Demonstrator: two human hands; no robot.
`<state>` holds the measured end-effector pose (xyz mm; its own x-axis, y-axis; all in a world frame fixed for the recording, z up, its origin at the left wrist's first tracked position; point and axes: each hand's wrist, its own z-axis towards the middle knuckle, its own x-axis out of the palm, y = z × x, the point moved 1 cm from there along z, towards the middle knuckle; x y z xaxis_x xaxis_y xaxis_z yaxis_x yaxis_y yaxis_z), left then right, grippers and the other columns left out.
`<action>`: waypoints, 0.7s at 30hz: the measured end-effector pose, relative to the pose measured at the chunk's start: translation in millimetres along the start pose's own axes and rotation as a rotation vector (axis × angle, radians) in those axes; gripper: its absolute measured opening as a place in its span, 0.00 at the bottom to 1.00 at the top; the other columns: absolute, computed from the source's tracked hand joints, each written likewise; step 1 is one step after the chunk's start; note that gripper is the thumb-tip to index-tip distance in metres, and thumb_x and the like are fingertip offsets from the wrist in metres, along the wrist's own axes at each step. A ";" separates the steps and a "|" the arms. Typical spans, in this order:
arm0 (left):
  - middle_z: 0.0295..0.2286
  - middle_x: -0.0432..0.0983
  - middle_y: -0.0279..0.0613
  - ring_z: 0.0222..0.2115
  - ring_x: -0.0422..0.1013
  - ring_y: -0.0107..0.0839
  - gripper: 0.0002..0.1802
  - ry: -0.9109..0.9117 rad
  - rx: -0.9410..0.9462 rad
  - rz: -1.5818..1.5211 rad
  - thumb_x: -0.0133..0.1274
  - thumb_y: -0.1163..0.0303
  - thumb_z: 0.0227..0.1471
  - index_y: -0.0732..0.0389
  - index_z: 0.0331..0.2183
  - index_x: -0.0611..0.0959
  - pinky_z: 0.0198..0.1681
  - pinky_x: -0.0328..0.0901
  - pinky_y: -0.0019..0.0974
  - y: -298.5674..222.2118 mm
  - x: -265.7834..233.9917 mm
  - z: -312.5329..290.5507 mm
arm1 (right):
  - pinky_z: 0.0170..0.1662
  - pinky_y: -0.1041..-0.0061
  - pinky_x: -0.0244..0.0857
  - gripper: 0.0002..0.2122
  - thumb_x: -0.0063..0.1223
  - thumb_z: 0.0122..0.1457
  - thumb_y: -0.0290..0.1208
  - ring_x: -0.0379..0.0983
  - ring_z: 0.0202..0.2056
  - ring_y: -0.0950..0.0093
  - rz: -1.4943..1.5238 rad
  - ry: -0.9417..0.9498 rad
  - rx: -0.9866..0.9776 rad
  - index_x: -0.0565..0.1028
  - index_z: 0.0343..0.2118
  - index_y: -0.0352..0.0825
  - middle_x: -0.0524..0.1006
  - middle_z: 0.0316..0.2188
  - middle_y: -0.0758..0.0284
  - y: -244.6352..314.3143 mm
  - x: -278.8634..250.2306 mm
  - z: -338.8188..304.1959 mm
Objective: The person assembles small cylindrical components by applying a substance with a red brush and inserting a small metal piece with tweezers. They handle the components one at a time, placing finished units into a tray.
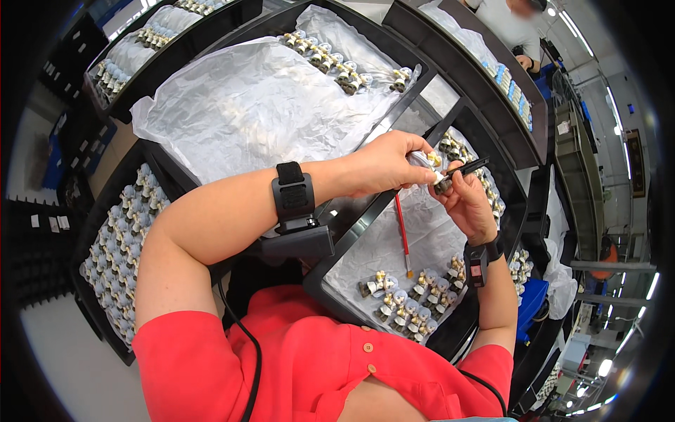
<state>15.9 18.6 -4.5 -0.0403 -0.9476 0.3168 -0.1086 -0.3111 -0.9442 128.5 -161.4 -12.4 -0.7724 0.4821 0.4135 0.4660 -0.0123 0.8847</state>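
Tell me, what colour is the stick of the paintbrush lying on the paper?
Red. The paintbrush handle shows best in the head view, lying on white paper in the tray.

I can make out small white label tags (pixel 49 224) stuck in rows on the dark shelving (pixel 42 260) at my far left, rectangular, their print too small to tell. More white tags (pixel 90 146) sit higher up the same shelving. I see no packages or screens I can identify.
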 end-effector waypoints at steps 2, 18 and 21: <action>0.21 0.68 0.30 0.19 0.61 0.15 0.16 -0.010 0.005 -0.009 0.56 0.71 0.46 0.63 0.39 0.74 0.21 0.55 0.20 0.4 -0.5 0.2 | 0.44 0.76 0.64 0.10 0.49 0.57 0.35 0.72 0.36 0.79 0.007 -0.005 -0.013 0.67 0.37 0.37 0.74 0.32 0.69 0.3 3.2 0.5; 0.22 0.70 0.31 0.18 0.60 0.15 0.14 -0.008 -0.001 -0.024 0.56 0.71 0.46 0.62 0.38 0.75 0.20 0.55 0.20 0.9 -2.1 1.9 | 0.44 0.75 0.63 0.10 0.49 0.56 0.36 0.71 0.36 0.79 0.015 -0.034 -0.051 0.66 0.36 0.38 0.74 0.31 0.71 -6.7 -2.4 2.2; 0.22 0.70 0.31 0.18 0.60 0.15 0.15 -0.011 -0.006 -0.004 0.56 0.71 0.46 0.62 0.38 0.74 0.20 0.55 0.20 1.1 -2.3 2.3 | 0.45 0.74 0.63 0.10 0.49 0.56 0.36 0.71 0.37 0.78 0.041 -0.019 -0.059 0.66 0.36 0.38 0.74 0.32 0.70 -6.9 -4.0 2.2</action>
<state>18.1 20.3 -6.5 -0.0288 -0.9470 0.3200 -0.1145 -0.3149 -0.9422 129.3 -161.4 -20.7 -0.7445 0.4966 0.4463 0.4704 -0.0842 0.8784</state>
